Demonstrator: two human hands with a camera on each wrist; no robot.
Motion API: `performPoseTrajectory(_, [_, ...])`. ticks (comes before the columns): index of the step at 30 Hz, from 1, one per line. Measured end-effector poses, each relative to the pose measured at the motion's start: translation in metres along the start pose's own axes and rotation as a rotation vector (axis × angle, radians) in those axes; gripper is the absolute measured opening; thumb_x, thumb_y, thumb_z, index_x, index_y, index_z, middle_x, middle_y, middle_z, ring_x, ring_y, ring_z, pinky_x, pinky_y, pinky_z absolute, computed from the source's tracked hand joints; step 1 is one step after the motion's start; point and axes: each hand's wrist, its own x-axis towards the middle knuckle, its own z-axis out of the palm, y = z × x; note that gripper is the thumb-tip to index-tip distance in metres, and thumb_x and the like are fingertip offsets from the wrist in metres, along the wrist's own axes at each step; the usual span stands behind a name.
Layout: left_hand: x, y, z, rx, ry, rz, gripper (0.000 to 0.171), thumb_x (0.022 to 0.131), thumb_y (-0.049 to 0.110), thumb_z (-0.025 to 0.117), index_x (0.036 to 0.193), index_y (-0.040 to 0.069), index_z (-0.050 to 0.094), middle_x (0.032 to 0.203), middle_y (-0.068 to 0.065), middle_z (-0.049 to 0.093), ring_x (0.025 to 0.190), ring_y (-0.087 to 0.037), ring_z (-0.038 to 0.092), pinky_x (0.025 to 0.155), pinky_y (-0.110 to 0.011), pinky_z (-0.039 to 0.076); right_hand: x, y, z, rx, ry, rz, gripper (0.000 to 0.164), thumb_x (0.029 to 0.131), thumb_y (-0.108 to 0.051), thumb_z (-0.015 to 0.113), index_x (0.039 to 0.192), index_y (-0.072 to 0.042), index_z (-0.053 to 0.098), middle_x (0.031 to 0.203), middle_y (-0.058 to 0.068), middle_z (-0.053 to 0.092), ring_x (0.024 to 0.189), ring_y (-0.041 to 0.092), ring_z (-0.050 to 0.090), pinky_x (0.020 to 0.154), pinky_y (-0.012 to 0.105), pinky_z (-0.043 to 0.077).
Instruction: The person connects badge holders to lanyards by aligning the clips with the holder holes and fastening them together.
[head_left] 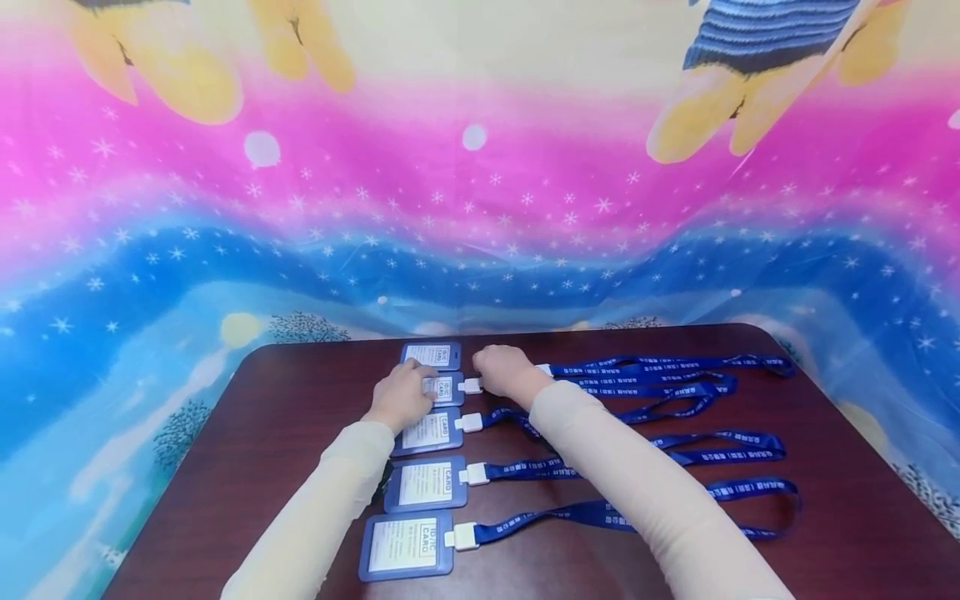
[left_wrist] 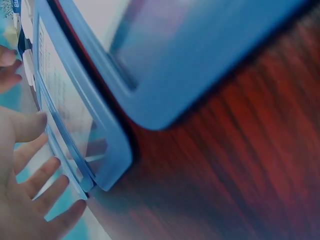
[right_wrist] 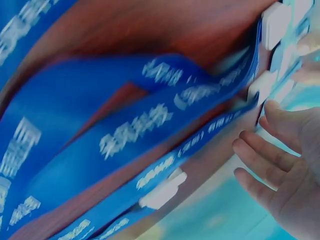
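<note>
Blue-framed badge holders with printed cards lie in a column on the table, most with a white clip and blue lanyard to the right. At the second-farthest badge holder [head_left: 444, 389], my left hand [head_left: 403, 393] touches the left side, its fingers spread in the left wrist view. My right hand [head_left: 510, 372] is beside that holder's white clip [head_left: 471, 386]; in the right wrist view its thumb is close to the strap end, fingers loosely bent. The farthest badge holder [head_left: 431, 356] lies apart from the white clip [head_left: 543, 369] of the farthest lanyard [head_left: 660, 364].
Three nearer badge holders, such as the nearest one [head_left: 407, 546], lie toward me with their lanyards stretched rightward, partly under my right sleeve [head_left: 637, 483]. The dark red-brown table [head_left: 300, 400] meets a colourful printed cloth [head_left: 450, 208] behind it.
</note>
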Motion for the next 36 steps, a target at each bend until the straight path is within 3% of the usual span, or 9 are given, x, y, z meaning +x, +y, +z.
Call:
performPoseTrajectory(9, [-0.001, -0.005, 0.000, -0.041, 0.029, 0.001, 0.033, 0.096, 0.020, 0.063, 0.128, 0.013, 0.065, 0.128, -0.010, 0.059, 0.123, -0.030, 0.053, 0.095, -0.052, 0.048, -0.012, 0.038, -0.009, 0.059, -0.039, 0.065, 0.020, 0.097, -0.020, 0.065, 0.114, -0.010, 0.070, 0.110, 0.007, 0.069, 0.101, 0.024, 0.065, 0.086, 0.041, 0.054])
performPoseTrajectory(20, [-0.004, -0.006, -0.001, -0.034, 0.044, 0.001, 0.032, 0.096, 0.021, 0.064, 0.127, 0.012, 0.065, 0.127, -0.010, 0.061, 0.117, -0.027, 0.056, 0.094, -0.050, 0.049, -0.033, 0.076, -0.007, 0.088, -0.064, 0.100, 0.023, 0.097, -0.019, 0.066, 0.116, -0.006, 0.069, 0.109, 0.010, 0.068, 0.095, 0.025, 0.065, 0.083, 0.044, 0.054])
performPoseTrajectory(27, [0.000, -0.010, 0.000, -0.107, 0.051, 0.011, 0.030, 0.098, 0.018, 0.062, 0.127, 0.011, 0.065, 0.129, -0.011, 0.059, 0.123, -0.029, 0.053, 0.098, -0.051, 0.046, -0.034, 0.086, 0.011, 0.045, -0.015, 0.079, 0.006, 0.093, -0.015, 0.068, 0.092, -0.010, 0.072, 0.087, 0.004, 0.067, 0.075, 0.019, 0.061, 0.069, 0.040, 0.055])
performPoseTrajectory(32, [0.006, -0.016, 0.001, -0.114, 0.065, 0.023, 0.031, 0.098, 0.016, 0.061, 0.128, 0.010, 0.064, 0.131, -0.011, 0.058, 0.124, -0.030, 0.052, 0.099, -0.051, 0.045, -0.031, 0.085, 0.021, 0.041, 0.062, 0.104, 0.013, 0.089, -0.010, 0.070, 0.076, -0.010, 0.068, 0.076, 0.004, 0.063, 0.066, 0.017, 0.058, 0.064, 0.039, 0.055])
performPoseTrajectory(36, [0.014, -0.020, 0.001, -0.098, 0.081, 0.024, 0.033, 0.098, 0.015, 0.061, 0.130, 0.010, 0.063, 0.133, -0.013, 0.056, 0.124, -0.032, 0.051, 0.099, -0.052, 0.045, -0.030, 0.082, 0.021, 0.044, 0.077, 0.135, 0.014, 0.089, -0.009, 0.071, 0.076, -0.011, 0.067, 0.075, 0.003, 0.063, 0.064, 0.017, 0.057, 0.063, 0.039, 0.055])
